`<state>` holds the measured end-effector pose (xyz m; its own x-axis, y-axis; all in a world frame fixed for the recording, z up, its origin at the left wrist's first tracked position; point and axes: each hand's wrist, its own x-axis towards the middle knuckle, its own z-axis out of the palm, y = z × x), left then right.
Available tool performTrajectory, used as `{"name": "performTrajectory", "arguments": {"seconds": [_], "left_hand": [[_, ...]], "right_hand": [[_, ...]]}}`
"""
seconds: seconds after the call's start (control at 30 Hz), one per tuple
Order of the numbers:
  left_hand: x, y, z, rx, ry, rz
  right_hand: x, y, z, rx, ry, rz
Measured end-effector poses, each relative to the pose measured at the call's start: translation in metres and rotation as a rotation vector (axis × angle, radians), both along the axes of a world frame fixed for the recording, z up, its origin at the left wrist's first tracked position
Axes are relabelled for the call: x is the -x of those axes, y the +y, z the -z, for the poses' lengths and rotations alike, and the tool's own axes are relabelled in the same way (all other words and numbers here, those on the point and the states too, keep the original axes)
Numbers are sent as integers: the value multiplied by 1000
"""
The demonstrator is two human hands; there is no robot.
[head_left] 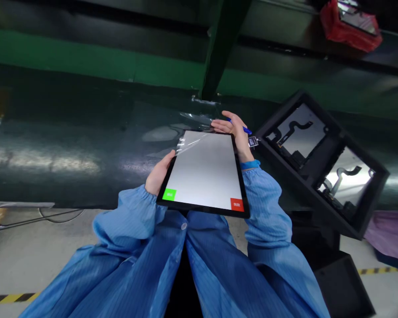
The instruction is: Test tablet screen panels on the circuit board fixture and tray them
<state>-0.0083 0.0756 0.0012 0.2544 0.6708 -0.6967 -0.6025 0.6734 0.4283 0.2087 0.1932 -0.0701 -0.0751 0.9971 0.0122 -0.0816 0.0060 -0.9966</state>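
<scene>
A tablet [207,170] with a lit white screen is tilted in front of me. Its lower corners show a green box and a red box. My left hand [159,173] grips its left edge, the fingers hidden underneath. Over the upper left of the screen, a clear film [194,120] is lifted and stretches up past the top edge. My right hand [234,130] is at the tablet's upper right corner, its fingertips on the film's edge. A blue pen-like tool [247,130] is tucked in that hand. A blue band [250,164] circles the right wrist.
On the right, a black two-compartment tray [307,179] holds screen panels with dark ribbon cables. A small tag [253,141] lies between it and my right hand. The dark green bench [69,132] reflects light. A red bin [351,26] stands at the upper right, behind a green post [223,44].
</scene>
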Motion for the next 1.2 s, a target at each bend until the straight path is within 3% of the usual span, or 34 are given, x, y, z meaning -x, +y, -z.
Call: {"name": "performTrajectory", "arguments": {"seconds": [0.17,0.47,0.57,0.67,0.73,0.83,0.9,1.0,1.1,1.2], "left_hand": [[13,2,10,95,-76,-18],[20,-18,36,-54,-40,-171],[22,-21,40,-66,-34,-180],[21,-22,41,-61,-24,-183],[18,-23,41,-70,-22,-185],[15,-23,41,-101,-16,-183],[13,-24,41,-117,-17,-184],[12,-25,40,-110,-24,-169],[12,-27,38,-104,-16,-168],[11,-28,36,-81,-16,-167]], "right_hand": [[2,-9,-15,-110,71,9],[-12,-15,-34,-197,18,88],[-17,-26,-45,-346,-35,241],[-12,-53,-63,-523,-280,418],[0,-75,-73,-552,-518,232],[23,-100,-76,-564,-869,-266],[35,-110,-70,-592,-1014,-418],[44,-120,-55,-638,-1122,-422],[44,-131,-43,-728,-1139,-329],[40,-144,-42,-820,-1093,-219]]}}
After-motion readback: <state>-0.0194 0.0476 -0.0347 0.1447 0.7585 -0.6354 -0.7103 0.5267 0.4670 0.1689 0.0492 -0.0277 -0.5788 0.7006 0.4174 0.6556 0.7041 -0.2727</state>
